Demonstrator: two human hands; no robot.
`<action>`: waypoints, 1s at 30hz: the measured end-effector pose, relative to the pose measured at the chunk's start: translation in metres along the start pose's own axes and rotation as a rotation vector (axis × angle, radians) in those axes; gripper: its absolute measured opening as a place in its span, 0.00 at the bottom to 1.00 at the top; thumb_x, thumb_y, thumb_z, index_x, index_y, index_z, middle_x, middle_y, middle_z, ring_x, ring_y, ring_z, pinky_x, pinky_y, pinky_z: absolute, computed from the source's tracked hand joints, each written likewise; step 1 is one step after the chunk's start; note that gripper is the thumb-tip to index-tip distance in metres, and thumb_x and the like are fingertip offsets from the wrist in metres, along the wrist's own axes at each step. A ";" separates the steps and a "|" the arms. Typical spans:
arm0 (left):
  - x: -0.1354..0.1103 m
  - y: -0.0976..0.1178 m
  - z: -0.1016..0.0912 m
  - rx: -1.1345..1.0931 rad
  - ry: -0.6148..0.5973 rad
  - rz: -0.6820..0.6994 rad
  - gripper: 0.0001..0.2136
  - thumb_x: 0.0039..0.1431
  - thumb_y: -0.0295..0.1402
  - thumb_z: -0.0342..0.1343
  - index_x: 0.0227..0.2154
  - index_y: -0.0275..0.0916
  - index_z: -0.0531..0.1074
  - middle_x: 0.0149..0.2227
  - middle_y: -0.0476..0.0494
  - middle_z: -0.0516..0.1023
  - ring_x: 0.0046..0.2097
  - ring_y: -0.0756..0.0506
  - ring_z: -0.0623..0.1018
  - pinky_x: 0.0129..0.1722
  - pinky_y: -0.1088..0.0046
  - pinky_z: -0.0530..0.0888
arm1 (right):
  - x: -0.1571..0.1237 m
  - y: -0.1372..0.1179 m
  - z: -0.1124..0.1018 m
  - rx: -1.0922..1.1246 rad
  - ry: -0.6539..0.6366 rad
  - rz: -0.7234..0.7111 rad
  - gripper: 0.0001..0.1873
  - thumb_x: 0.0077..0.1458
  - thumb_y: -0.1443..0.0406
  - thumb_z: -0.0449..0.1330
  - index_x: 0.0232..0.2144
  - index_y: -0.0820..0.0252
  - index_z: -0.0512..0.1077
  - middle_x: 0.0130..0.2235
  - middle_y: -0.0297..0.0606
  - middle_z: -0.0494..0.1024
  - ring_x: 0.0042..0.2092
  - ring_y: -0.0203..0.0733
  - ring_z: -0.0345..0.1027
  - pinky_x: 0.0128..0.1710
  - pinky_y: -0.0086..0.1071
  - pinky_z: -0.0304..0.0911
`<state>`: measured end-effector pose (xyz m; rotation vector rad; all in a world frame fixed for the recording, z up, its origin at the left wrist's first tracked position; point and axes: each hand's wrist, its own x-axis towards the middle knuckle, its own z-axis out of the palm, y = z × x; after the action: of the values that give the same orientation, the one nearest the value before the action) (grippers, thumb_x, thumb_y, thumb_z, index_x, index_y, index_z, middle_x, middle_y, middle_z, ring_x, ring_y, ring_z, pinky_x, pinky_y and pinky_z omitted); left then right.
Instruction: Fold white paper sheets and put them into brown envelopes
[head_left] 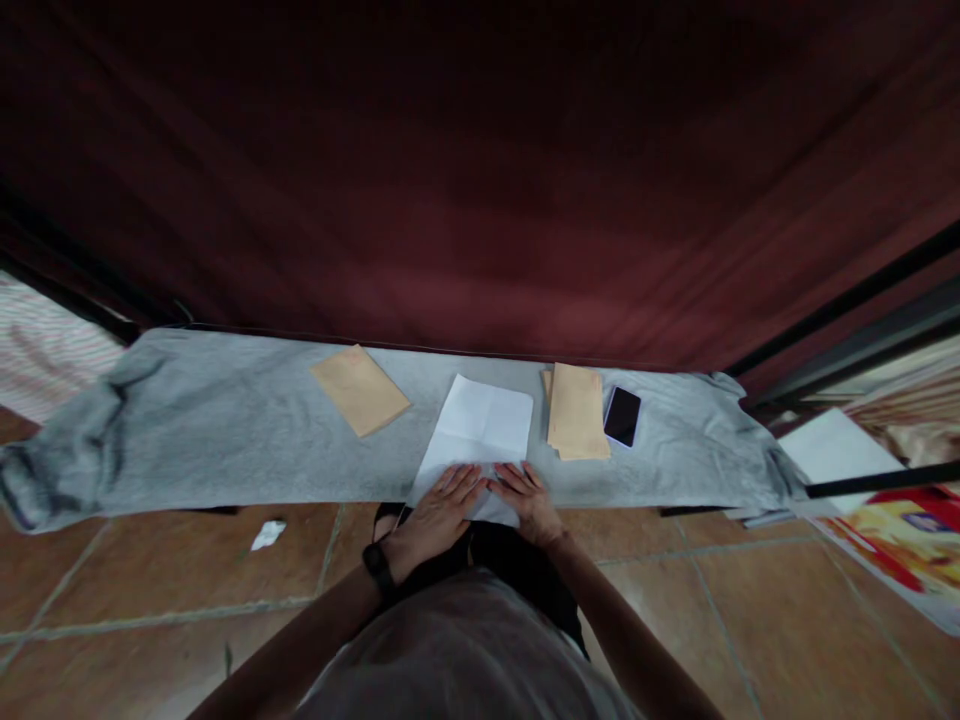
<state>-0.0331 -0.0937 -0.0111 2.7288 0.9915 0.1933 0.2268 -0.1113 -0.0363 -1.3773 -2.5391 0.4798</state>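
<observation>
A white sheet of paper (pixel 484 420) with faint crease lines lies on the grey cloth, its near end reaching over the front edge toward my lap. My left hand (pixel 442 507) rests flat on the paper's near left part, fingers stretched out. Opposite it, my right hand (pixel 531 503) lies on the near right part with its fingers spread. The fingertips of both hands almost meet at the middle of the sheet. Under the palms, part of the paper is hidden. Neither hand grips anything.
A brown envelope (pixel 361 390) lies to the left, and a small stack of brown envelopes (pixel 577 410) to the right, beside a phone (pixel 622 416). Grey cloth (pixel 247 430) covers the narrow bench. Behind hangs a dark red curtain (pixel 480 240). Crumpled white paper (pixel 268 535) is on the tiled floor.
</observation>
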 end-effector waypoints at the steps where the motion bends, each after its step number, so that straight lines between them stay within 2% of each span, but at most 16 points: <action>1: 0.006 0.005 0.006 0.003 0.001 -0.012 0.36 0.58 0.26 0.54 0.69 0.40 0.50 0.73 0.37 0.50 0.73 0.40 0.49 0.71 0.52 0.48 | 0.001 0.000 0.000 -0.005 -0.005 -0.006 0.46 0.45 0.77 0.57 0.67 0.50 0.60 0.71 0.41 0.57 0.71 0.48 0.47 0.71 0.54 0.38; 3: 0.014 0.008 0.016 0.013 0.001 -0.035 0.36 0.59 0.26 0.54 0.69 0.38 0.49 0.72 0.34 0.51 0.73 0.40 0.48 0.71 0.51 0.48 | 0.002 0.001 -0.002 -0.013 -0.025 -0.018 0.47 0.45 0.78 0.55 0.67 0.50 0.59 0.71 0.40 0.57 0.71 0.46 0.48 0.72 0.52 0.39; 6: 0.012 -0.004 0.019 0.032 -0.010 -0.057 0.35 0.58 0.23 0.51 0.69 0.39 0.52 0.72 0.36 0.52 0.73 0.41 0.49 0.71 0.52 0.48 | -0.001 0.006 -0.004 -0.022 -0.048 -0.030 0.45 0.46 0.79 0.52 0.67 0.50 0.60 0.71 0.38 0.56 0.71 0.44 0.48 0.72 0.49 0.41; 11: -0.017 -0.040 0.013 0.021 0.024 -0.124 0.34 0.58 0.17 0.41 0.67 0.43 0.57 0.71 0.42 0.56 0.72 0.45 0.54 0.70 0.57 0.55 | -0.004 0.013 -0.002 -0.009 -0.009 -0.035 0.46 0.46 0.80 0.51 0.66 0.51 0.61 0.71 0.37 0.56 0.71 0.43 0.48 0.71 0.49 0.43; 14: -0.033 -0.052 0.008 -0.003 0.042 -0.139 0.35 0.58 0.16 0.39 0.68 0.45 0.57 0.70 0.45 0.59 0.70 0.47 0.59 0.69 0.60 0.58 | -0.004 0.014 -0.001 0.016 0.004 -0.036 0.46 0.45 0.79 0.52 0.67 0.51 0.61 0.70 0.37 0.57 0.71 0.42 0.49 0.71 0.49 0.45; 17: -0.039 -0.050 0.003 0.001 0.033 -0.140 0.34 0.59 0.17 0.39 0.67 0.44 0.58 0.69 0.45 0.61 0.69 0.47 0.61 0.69 0.60 0.60 | -0.006 0.016 -0.001 0.034 0.031 -0.028 0.43 0.48 0.78 0.52 0.66 0.52 0.62 0.70 0.38 0.59 0.71 0.43 0.51 0.71 0.49 0.47; 21: -0.038 -0.038 -0.001 0.026 -0.008 -0.181 0.32 0.59 0.17 0.38 0.67 0.39 0.58 0.70 0.41 0.60 0.70 0.45 0.59 0.69 0.60 0.58 | -0.018 0.023 -0.003 0.041 0.094 -0.016 0.40 0.50 0.79 0.50 0.65 0.52 0.64 0.69 0.40 0.61 0.69 0.44 0.54 0.70 0.50 0.50; 23: -0.037 -0.035 -0.003 0.011 -0.029 -0.187 0.30 0.61 0.20 0.41 0.67 0.38 0.57 0.70 0.38 0.59 0.71 0.43 0.57 0.70 0.57 0.55 | -0.025 0.026 -0.004 0.043 0.120 -0.009 0.36 0.54 0.78 0.51 0.64 0.52 0.65 0.69 0.41 0.61 0.69 0.45 0.55 0.69 0.51 0.52; 25: -0.035 -0.033 -0.006 -0.025 -0.041 -0.178 0.29 0.62 0.27 0.48 0.67 0.39 0.57 0.71 0.36 0.57 0.71 0.40 0.56 0.71 0.52 0.51 | -0.031 0.027 -0.006 0.033 0.122 -0.001 0.33 0.58 0.74 0.53 0.65 0.52 0.64 0.69 0.42 0.60 0.69 0.47 0.55 0.69 0.53 0.52; 28: -0.024 -0.027 -0.011 -0.103 -0.071 -0.125 0.30 0.63 0.38 0.55 0.67 0.43 0.57 0.71 0.37 0.56 0.72 0.39 0.55 0.71 0.50 0.46 | -0.034 0.022 -0.005 0.001 0.093 0.008 0.37 0.57 0.73 0.55 0.68 0.52 0.58 0.71 0.43 0.55 0.71 0.49 0.50 0.70 0.54 0.48; 30: -0.009 -0.020 -0.012 -0.163 -0.118 -0.059 0.32 0.64 0.46 0.54 0.68 0.45 0.55 0.71 0.39 0.55 0.72 0.40 0.55 0.71 0.53 0.47 | -0.032 0.014 -0.003 -0.008 0.060 0.001 0.40 0.55 0.73 0.56 0.69 0.51 0.56 0.72 0.42 0.53 0.72 0.49 0.47 0.71 0.55 0.45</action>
<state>-0.0542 -0.0827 -0.0055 2.5294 0.9762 0.0965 0.2557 -0.1302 -0.0401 -1.3749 -2.4946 0.4226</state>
